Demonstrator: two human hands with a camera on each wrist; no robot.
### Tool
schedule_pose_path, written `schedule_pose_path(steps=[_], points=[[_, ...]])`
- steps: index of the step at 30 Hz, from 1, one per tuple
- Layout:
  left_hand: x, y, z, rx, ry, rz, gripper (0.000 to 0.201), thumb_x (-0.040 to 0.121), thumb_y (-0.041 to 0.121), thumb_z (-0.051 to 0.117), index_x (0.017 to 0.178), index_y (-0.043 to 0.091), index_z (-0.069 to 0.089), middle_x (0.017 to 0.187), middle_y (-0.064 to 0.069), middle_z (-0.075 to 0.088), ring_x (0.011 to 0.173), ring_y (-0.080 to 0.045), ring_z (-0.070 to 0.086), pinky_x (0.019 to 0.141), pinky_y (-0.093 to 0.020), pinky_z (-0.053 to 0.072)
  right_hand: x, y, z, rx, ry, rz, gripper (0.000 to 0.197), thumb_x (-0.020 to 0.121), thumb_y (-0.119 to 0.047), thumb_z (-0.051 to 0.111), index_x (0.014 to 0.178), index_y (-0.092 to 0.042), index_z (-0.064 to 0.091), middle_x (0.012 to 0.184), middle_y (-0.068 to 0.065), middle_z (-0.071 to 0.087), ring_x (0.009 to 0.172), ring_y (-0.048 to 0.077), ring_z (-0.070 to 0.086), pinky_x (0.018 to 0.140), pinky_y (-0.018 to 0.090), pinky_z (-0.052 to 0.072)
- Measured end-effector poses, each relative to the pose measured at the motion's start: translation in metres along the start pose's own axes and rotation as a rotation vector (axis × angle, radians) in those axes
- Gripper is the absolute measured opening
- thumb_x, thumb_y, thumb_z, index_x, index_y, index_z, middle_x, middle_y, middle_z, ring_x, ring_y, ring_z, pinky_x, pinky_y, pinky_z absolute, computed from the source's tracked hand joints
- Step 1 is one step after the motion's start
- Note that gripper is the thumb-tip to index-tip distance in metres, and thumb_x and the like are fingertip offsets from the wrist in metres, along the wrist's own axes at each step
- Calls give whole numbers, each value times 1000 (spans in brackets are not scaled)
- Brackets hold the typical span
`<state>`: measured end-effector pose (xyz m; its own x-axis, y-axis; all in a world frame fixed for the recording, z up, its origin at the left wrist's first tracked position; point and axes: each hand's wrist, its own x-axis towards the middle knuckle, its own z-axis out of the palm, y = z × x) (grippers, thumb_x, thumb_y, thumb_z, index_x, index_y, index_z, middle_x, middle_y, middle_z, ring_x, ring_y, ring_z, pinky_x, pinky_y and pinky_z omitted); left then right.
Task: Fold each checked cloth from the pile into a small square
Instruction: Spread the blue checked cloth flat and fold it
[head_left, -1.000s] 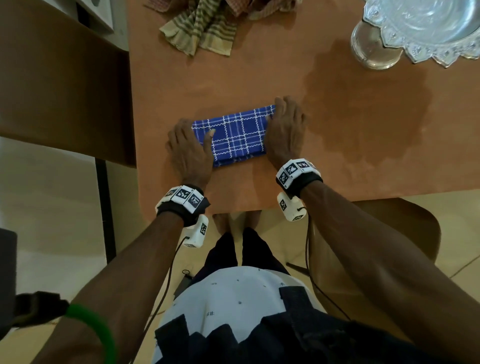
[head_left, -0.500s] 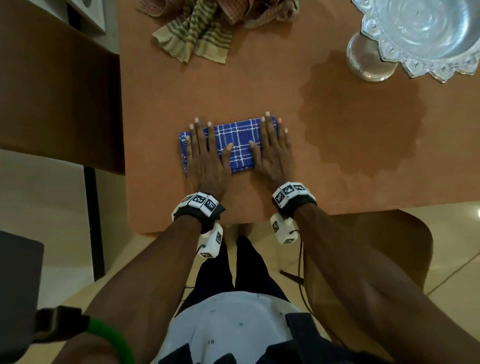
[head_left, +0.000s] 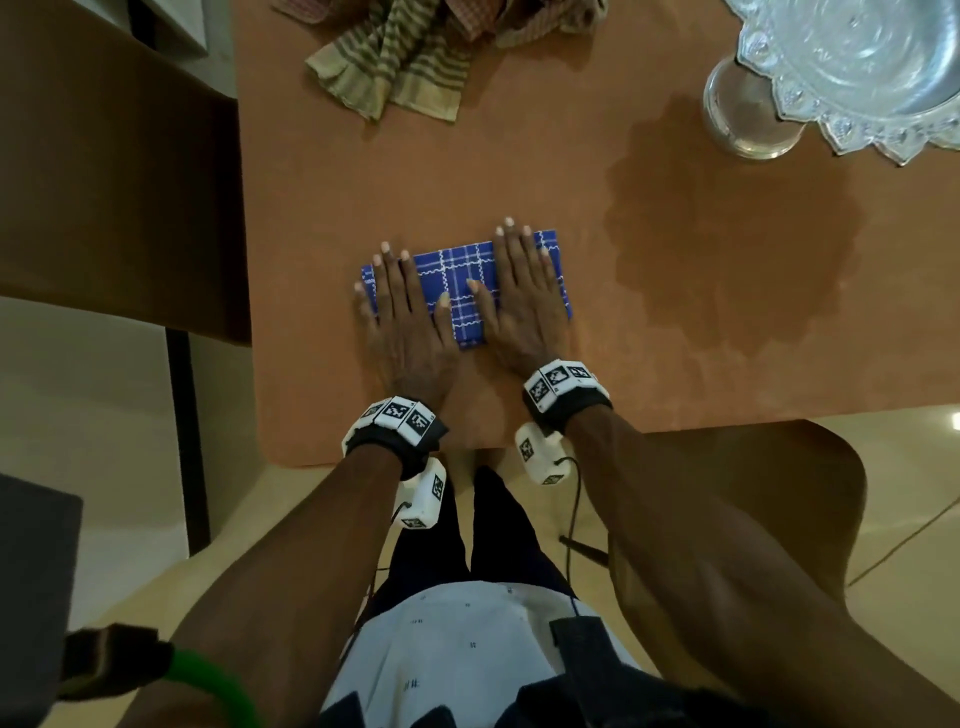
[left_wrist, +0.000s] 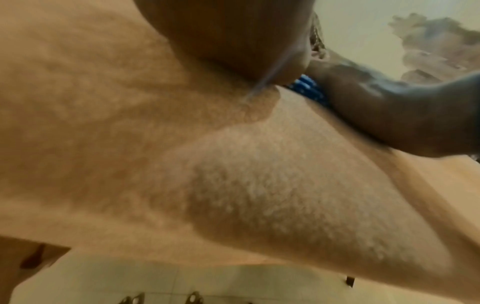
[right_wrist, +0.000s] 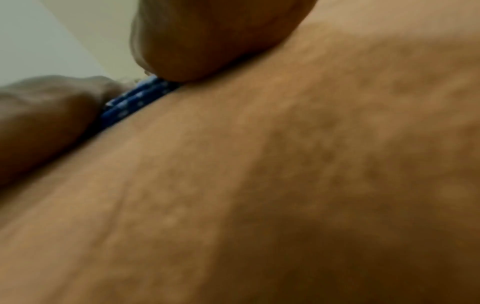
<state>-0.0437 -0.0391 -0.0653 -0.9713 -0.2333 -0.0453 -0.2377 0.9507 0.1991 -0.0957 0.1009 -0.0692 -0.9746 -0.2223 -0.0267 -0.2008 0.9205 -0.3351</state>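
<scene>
Left hand (head_left: 402, 317) and right hand (head_left: 519, 301) press flat, fingers straight, on folded blue cloth (head_left: 462, 291).

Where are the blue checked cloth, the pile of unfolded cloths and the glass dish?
blue checked cloth (head_left: 462, 291): head view, middle strip between the hands.
pile of unfolded cloths (head_left: 410, 73): head view, striped fold.
glass dish (head_left: 862, 67): head view, inner bowl surface.
</scene>
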Motion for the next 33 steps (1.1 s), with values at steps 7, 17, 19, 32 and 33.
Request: schedule_pose_path(steps=[7,17,19,32,33], points=[[2,-3,-11,-26,-4,-1,64,106,45,16,156,6,21,165,-13,13,153,-23,8,124,-48,1,-3,6,-37,123,21,367,78,96,-57,46,152,-8,26,155,16,30,142,31,30,114,43,26],[49,-4,-73,-1066,-160,-234,62,103,58,28,100,9,67,86,-9,75,69,-19,68,63,-32,57,7,-6,-80,441,-26,628,40,79,-28,72,58,-18,40,59,-3,47,57,19,49,52,28,34],[64,-13,-88,-1280,-385,-403,80,97,70,16,109,7,65,97,-16,75,73,-22,69,62,-30,58,9,-31,-85,375,99,572,14,80,-21,63,81,-14,51,78,3,60,68,24,57,58,35,45],[78,-71,-70,-979,-390,-286,61,67,66,74,101,16,77,98,-1,77,94,-17,73,93,-44,56,-28,-138,-20,50,142,-124,34,72,-9,71,104,-6,62,95,13,63,83,31,58,73,41,48],[77,-73,-67,-958,-356,-307,56,68,61,76,101,16,77,98,-2,77,94,-17,73,93,-45,57,-30,-134,-17,35,148,-159,28,74,-10,69,101,-7,62,94,13,62,83,31,58,73,40,47]])
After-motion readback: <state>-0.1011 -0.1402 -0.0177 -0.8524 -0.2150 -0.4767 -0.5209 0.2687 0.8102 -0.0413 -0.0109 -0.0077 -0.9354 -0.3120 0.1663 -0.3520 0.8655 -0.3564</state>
